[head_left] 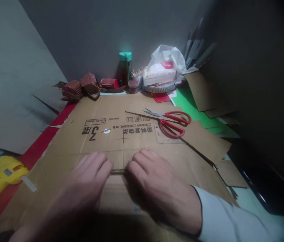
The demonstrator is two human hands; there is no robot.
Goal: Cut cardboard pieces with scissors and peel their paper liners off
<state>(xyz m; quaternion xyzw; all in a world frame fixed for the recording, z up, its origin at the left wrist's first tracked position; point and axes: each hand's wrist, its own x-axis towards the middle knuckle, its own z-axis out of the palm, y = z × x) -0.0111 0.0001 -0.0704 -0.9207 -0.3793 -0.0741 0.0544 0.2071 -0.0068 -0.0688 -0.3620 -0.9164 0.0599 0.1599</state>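
While both hands are laid palm down on the cardboard point(121, 134), a thin dark stick point(118, 171) is seen between their fingertips. The left hand point(81, 188) is pressed flat near the front edge of the worktop, its fingers stretched out and close together, nothing being clasped in its grip; its fingertips touch the left end of the stick. The right hand point(157, 185) is set just beside it, fingers bent down onto the sheet, and its grip is likewise closed on nothing that can be seen; its fingertips meet the right end of the stick. A pale sleeve point(227, 218) is worn on the right arm. The stick is laid along a fold line of the cardboard, near the middle of the front edge.

The cardboard is spread flat over most of the worktop, printed side up, with black characters and a large 3 turned away from the viewer. Red scissors point(174, 122) are left on its far right part, blades closed or nearly so and pointed left, with a clear ruler point(165, 137) partly under them. A yellow glue gun point(0, 178) is placed at the front left corner, off the sheet, on a red surface point(43, 141). Along the back edge are stacked brown folded pieces point(81, 87), a bottle point(125, 67) with a green cap, and a tissue pack point(159, 74) in a basket. Green paper point(194, 107) and cardboard scraps point(207, 90) are scattered toward the right edge.
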